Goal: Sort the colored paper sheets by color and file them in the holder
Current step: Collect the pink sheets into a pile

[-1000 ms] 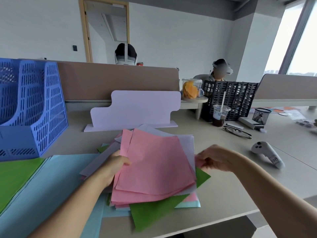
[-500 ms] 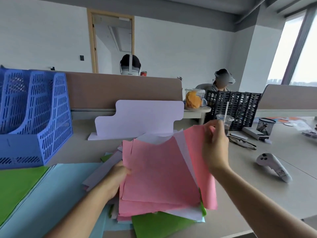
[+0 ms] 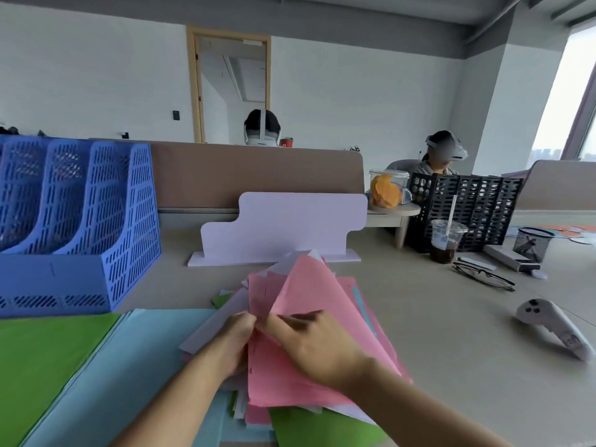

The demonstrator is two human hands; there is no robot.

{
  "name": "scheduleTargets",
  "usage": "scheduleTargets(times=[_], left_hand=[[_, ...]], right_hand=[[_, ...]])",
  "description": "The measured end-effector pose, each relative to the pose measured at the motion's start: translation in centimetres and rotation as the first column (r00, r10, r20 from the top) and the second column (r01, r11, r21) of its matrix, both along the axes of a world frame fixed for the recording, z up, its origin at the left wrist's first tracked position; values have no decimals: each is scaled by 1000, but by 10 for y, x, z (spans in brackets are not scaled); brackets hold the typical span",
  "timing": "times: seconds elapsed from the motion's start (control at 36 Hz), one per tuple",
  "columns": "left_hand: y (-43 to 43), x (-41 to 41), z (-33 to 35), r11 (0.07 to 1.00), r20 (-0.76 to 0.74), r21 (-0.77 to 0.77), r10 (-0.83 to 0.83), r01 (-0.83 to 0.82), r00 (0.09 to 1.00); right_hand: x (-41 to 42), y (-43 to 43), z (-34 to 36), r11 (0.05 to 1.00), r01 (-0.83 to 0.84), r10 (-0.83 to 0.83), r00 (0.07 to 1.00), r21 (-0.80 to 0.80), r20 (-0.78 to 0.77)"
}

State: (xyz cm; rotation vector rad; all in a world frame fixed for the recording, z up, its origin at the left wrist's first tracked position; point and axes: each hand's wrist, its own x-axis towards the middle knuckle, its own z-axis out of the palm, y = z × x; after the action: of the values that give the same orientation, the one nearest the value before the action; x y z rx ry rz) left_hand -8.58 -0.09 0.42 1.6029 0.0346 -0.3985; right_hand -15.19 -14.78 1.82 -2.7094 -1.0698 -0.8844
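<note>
Shows two bare hands meeting at the 9 o'clock edge of a pile of mixed sheets (image 3: 283, 385) on a beige surface (image 3: 451, 350).

Differs from half a second ago: then had the right hand raised at the pile's 1 o'clock corner, lifting a pink sheet by its far edge. Now finds the right hand (image 3: 317, 345) swung across to 9 o'clock, touching the left hand (image 3: 237, 341), with the pink sheet (image 3: 309, 285) folded over into a raised tent. Keeps the left hand at the same edge as before.

Right fingers curled, pinching the pink sheet's edge. Left fingers curled round the pile's 9 o'clock edge, gripping it.

Tent peak pointing toward 12 o'clock, with its ridge rising from the hands at 7 o'clock up to that peak. Long axis of the pile roughly from 6 to 12 o'clock, with white, blue and pink edges fanned out untidily and a green sheet (image 3: 322, 427) sticking out at 6 o'clock.

At 9 o'clock of the pile, flat on the surface, a light blue sheet (image 3: 129, 366) and beyond it a green one (image 3: 42, 359). At 10 o'clock, a blue mesh holder (image 3: 96, 221), upright, slots open upward.

At 12 o'clock, a white stand (image 3: 283, 224). At 2 o'clock, an iced drink cup (image 3: 446, 240) and glasses (image 3: 483, 277). At 3 o'clock, well apart, a white controller (image 3: 548, 327).
</note>
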Motion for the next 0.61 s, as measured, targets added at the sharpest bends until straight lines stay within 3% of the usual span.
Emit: scheduleTargets(times=[0.08,0.14,0.19,0.28,0.39,0.61], left_hand=[[0,-1,-2,1000,-11,17,-2,2,1000],[1,2,-5,999,-22,45,20,-19,1000],[0,3,-5,999,-33,52,12,-10,999],[0,4,-5,999,-29,35,4,-3,1000],[2,7,-6,1000,-46,-1,11,-11,999],[2,10,-5,998,-170,-63,-29,19,985]], right_hand=[[9,-7,17,918,152,-166,986,365,7],[15,-15,36,890,191,-277,947,414,160],[18,-21,50,909,199,-299,924,367,240],[14,-25,47,984,86,-126,958,158,259],[17,-23,3,991,13,6,989,-133,147],[4,-16,-29,982,1,3,1000,-190,18]])
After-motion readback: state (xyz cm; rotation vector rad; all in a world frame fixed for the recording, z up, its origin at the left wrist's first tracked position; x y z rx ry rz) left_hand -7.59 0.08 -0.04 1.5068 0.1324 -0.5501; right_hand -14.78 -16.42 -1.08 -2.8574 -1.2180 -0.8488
